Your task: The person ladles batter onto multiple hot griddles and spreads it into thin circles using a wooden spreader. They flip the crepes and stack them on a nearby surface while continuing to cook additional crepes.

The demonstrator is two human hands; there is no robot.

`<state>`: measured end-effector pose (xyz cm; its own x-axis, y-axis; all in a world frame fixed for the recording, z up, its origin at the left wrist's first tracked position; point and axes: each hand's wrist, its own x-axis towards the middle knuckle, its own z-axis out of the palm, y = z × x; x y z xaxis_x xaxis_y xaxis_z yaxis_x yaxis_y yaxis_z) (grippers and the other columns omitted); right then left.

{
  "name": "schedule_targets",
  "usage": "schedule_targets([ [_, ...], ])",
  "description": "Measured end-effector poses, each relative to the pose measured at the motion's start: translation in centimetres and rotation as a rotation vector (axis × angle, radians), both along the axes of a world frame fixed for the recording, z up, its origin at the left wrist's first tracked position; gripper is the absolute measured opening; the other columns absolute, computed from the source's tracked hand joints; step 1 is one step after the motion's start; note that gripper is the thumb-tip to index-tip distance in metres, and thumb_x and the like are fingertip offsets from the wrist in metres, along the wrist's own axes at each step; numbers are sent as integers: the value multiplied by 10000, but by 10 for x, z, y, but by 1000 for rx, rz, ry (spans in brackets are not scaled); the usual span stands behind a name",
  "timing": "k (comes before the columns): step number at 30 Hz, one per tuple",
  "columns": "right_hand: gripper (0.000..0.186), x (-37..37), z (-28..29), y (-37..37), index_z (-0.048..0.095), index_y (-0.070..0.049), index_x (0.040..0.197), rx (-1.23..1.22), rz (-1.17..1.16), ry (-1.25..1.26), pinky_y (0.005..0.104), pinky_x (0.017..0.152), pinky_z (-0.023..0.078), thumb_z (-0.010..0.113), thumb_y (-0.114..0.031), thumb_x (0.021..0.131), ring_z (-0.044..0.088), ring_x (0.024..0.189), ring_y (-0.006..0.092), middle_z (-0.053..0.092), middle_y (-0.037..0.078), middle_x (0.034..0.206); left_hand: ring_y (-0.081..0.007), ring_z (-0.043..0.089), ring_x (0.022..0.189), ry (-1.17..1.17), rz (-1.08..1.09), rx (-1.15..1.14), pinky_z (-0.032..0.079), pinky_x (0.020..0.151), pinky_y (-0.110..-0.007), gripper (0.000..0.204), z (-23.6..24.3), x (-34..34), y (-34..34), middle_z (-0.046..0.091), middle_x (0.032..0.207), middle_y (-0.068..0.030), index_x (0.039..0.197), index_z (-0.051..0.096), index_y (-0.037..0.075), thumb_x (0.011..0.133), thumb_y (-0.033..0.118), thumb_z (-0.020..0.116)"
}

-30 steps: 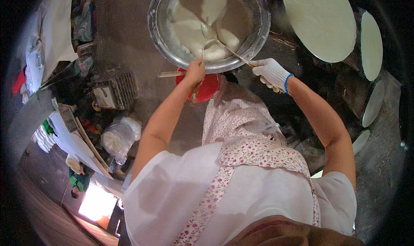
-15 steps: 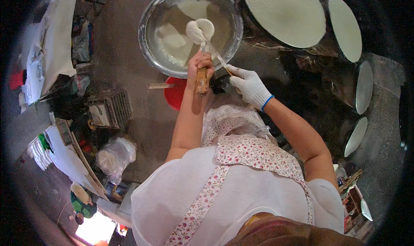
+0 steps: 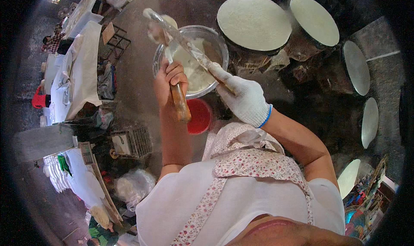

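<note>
A large metal basin holds pale, milky liquid. Above its far left side, my bare left hand is closed around the wooden handle of a ladle. The ladle's far end is blurred and partly behind a long stick coated in white. My right hand, in a white knitted glove with a blue cuff, grips the stick's near end at the basin's right side. From there the stick slants up and left, crossing over the basin and in front of the ladle's head.
A red container stands just before the basin. Round, white-covered plates curve along the right, the biggest a large disc. Cloth-covered tables line the left, with people beside them. A clear plastic bag lies lower left.
Both hands have lifted the ladle and stick up and left, out from over the basin's middle. My view has shifted, bringing more of the tables and plates into sight.
</note>
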<state>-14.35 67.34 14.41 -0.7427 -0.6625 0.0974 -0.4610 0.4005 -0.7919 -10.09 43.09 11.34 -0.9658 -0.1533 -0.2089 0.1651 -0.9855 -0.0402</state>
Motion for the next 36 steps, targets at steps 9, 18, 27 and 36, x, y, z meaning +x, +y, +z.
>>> schedule_targets([
  [9, 476, -39, -27, 15, 534, 32, 1504, -579, 65, -241, 320, 1157, 395, 551, 28, 1027, 541, 1371, 175, 598, 153, 1499, -66, 452, 487, 212, -123, 300, 438, 420, -225, 313, -30, 33, -38, 445, 688, 18, 853, 422, 110, 1147, 187, 347],
  [18, 536, -80, -61, 113, 461, 49, 1550, -498, -401, -402, 310, 1183, 365, 576, 7, 1028, 493, 1406, 152, 532, 116, 1562, -35, 385, 498, -480, 200, -1107, 369, 414, -241, 211, 12, -93, 32, 376, 657, 53, 1227, 584, 76, 1130, 165, 419],
  [27, 550, -76, -77, 338, 497, 28, 1533, -703, -1021, -273, 302, 1194, 359, 615, -8, 997, 507, 1421, 172, 545, 107, 1562, -100, 426, 460, -3, -859, 311, 445, 431, -279, 353, -3, -311, 275, 442, 652, -4, 825, 444, 97, 1151, 199, 354],
  [36, 706, 13, -84, 614, 430, -115, 1616, -691, -1720, -436, 225, 733, 479, 563, -4, 932, 579, 838, 74, 672, 71, 1240, -108, 442, 419, -125, -1451, 417, 459, 397, -258, 361, -14, -357, 705, 411, 621, -1, 776, 412, 86, 1131, 150, 398],
])
